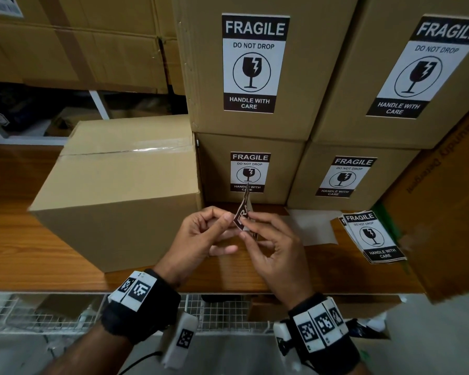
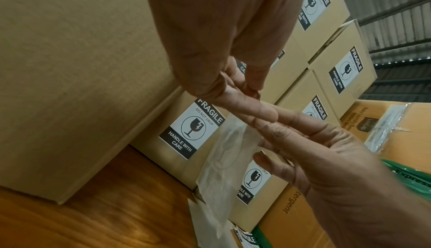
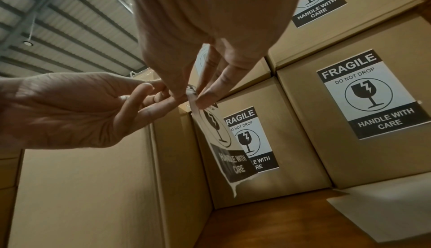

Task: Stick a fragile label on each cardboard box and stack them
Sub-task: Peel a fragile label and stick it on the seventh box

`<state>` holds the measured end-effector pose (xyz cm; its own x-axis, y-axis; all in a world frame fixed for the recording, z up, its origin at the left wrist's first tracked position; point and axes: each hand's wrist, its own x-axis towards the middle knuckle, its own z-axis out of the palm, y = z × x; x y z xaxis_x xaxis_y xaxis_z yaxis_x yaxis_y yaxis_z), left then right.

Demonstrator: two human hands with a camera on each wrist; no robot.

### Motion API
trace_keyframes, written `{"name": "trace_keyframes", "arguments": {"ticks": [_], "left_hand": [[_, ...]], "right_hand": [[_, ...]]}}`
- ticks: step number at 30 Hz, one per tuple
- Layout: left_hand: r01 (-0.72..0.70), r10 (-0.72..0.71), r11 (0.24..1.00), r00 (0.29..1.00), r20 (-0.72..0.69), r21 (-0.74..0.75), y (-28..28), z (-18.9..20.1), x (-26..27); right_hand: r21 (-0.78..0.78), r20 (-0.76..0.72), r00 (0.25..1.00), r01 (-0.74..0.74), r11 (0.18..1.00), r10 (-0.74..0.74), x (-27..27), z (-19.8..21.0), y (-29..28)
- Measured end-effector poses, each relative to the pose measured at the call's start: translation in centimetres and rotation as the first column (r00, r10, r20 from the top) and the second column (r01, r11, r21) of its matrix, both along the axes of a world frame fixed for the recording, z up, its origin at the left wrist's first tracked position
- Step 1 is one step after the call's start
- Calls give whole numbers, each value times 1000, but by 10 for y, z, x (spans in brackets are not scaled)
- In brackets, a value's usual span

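Observation:
Both hands hold one fragile label (image 1: 243, 212) above the wooden table, in front of the stacked boxes. My left hand (image 1: 229, 218) pinches its corner between thumb and fingertips, and my right hand (image 1: 244, 226) pinches the same top edge. The label (image 3: 224, 150) hangs down edge-on, its pale backing (image 2: 224, 152) facing the left wrist view. An unlabelled taped cardboard box (image 1: 119, 190) stands on the table just left of the hands. Behind them stand labelled boxes (image 1: 252, 169) in two tiers, each with a fragile label on its front.
A small pile of fragile labels (image 1: 374, 236) lies on the table at the right, beside white backing sheets (image 1: 314, 226). A large orange-brown carton (image 1: 444, 201) leans in at the far right. The table's front edge (image 1: 65, 289) runs above a wire rack.

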<state>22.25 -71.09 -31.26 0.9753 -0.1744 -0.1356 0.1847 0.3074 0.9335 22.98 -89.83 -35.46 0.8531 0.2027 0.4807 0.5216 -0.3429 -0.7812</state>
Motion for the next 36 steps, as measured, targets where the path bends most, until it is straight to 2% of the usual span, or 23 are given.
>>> {"name": "trace_keyframes", "arguments": {"ticks": [16,24,31,34,36], "left_hand": [[-43,42,998,999,22,45,-3,-2,-1],[-80,77,996,995,65,36,-5,-11,-1],[-163,112,966,963,245,199,-10,-18,1],[-173,118,958,964,236,228,-9,-25,2],[-165,124,963,973,193,214,-9,-27,3]], "right_hand": [[-73,14,1000,18,997,-17,0,-1,2],[35,-13,1000,-6,999,6,-4,10,9],[140,-90,996,39,989,-26,-7,18,15],[189,-146,989,49,981,-21,-6,15,12],[214,-177,982,110,971,-72,-5,13,9]]}}
